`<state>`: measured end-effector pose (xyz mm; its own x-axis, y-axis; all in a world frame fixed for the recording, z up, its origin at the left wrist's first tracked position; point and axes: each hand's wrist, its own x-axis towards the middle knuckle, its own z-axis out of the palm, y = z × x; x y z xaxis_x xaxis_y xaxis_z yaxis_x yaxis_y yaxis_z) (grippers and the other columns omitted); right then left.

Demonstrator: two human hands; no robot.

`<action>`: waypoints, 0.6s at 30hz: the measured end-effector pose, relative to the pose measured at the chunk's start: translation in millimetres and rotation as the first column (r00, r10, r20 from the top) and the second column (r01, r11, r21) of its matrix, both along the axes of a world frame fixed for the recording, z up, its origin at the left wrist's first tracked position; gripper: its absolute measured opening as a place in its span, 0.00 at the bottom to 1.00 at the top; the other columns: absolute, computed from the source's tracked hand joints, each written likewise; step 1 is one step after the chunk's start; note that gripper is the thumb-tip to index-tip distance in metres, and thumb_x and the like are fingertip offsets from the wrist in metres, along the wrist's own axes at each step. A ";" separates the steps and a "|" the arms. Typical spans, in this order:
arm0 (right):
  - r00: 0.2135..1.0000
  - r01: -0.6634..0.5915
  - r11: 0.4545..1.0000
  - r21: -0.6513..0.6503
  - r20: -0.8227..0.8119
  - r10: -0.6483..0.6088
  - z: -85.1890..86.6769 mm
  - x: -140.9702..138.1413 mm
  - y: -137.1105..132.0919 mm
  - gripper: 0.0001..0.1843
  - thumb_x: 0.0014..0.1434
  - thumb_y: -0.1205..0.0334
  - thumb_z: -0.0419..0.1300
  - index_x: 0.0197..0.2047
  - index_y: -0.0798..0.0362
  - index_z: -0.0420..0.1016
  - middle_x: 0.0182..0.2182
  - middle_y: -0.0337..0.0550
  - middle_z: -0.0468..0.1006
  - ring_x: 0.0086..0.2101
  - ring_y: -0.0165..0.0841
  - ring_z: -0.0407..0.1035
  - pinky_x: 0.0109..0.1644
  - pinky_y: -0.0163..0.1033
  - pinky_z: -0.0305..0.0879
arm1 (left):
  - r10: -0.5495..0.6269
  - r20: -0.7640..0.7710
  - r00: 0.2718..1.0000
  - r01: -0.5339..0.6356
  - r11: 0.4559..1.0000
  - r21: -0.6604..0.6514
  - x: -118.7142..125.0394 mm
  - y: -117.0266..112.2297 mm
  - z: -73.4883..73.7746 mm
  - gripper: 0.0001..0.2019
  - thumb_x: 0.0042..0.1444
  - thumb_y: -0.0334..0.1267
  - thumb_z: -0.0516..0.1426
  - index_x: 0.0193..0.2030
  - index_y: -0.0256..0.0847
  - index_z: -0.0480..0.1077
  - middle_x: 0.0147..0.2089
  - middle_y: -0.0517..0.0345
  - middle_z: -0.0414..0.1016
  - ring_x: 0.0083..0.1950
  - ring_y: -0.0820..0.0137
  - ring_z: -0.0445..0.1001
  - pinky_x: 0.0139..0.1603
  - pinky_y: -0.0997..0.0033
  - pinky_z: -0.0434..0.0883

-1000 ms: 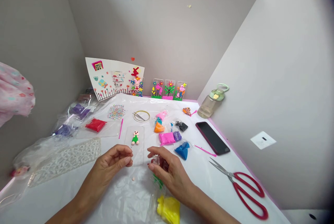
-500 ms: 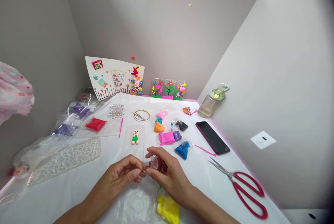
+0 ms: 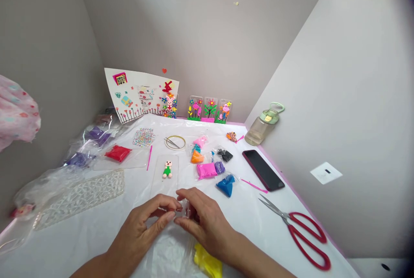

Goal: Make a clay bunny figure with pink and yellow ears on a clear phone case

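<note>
My left hand (image 3: 145,228) and my right hand (image 3: 205,222) meet low in the middle of the table. Both pinch a small clear plastic bag (image 3: 185,209) between thumb and fingers; what it contains is hidden by my fingers. Just beyond them lies a clear phone case (image 3: 164,183) with a small clay figure (image 3: 167,169) in a green outfit stuck on it. A bag of yellow clay (image 3: 207,263) lies under my right wrist.
Bags of blue (image 3: 225,185), pink (image 3: 206,170), orange (image 3: 196,157) and red clay (image 3: 118,153) lie around. Red scissors (image 3: 300,235), a dark phone (image 3: 263,170) and a water bottle (image 3: 263,124) sit on the right. An embossed clear sheet (image 3: 80,196) lies left; decorated cases (image 3: 210,109) line the back wall.
My left hand moved right to meet my right hand. Both drew slightly toward me and now pinch the small bag together; its red content no longer shows.
</note>
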<state>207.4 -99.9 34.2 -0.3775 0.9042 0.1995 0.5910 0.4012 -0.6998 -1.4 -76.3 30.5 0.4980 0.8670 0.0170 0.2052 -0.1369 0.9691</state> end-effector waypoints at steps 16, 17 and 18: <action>0.954 -0.002 0.977 -0.213 -0.294 -0.062 9.4 -6.5 0.2 0.10 0.59 0.68 0.67 0.45 0.49 0.78 0.37 0.37 0.73 0.31 0.27 0.65 0.34 0.32 0.60 | 0.074 0.314 0.947 0.036 0.943 -0.332 -2.1 6.1 1.6 0.07 0.66 0.47 0.57 0.43 0.49 0.74 0.43 0.62 0.77 0.49 0.66 0.74 0.56 0.67 0.68; 0.951 -0.003 0.975 -0.224 -0.303 -0.067 10.2 -6.9 0.4 0.10 0.59 0.69 0.66 0.44 0.49 0.78 0.37 0.36 0.73 0.31 0.27 0.64 0.33 0.32 0.59 | 0.067 0.325 0.943 0.056 0.933 -0.355 -1.5 6.0 2.1 0.07 0.66 0.47 0.58 0.43 0.49 0.73 0.42 0.62 0.77 0.48 0.66 0.75 0.55 0.67 0.68; 0.949 -0.001 0.973 -0.231 -0.306 -0.071 11.0 -7.2 0.4 0.10 0.59 0.69 0.66 0.43 0.49 0.79 0.36 0.36 0.73 0.31 0.26 0.63 0.33 0.32 0.58 | 0.064 0.334 0.940 0.070 0.924 -0.376 -0.9 5.8 2.5 0.07 0.66 0.46 0.58 0.43 0.48 0.73 0.41 0.62 0.77 0.47 0.66 0.75 0.55 0.67 0.68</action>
<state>200.2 -99.4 45.1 -0.2969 0.9506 0.0905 0.3408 0.1941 -0.9199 -2.3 -70.5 33.0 0.5236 0.8396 -0.1446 -0.1390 0.2517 0.9578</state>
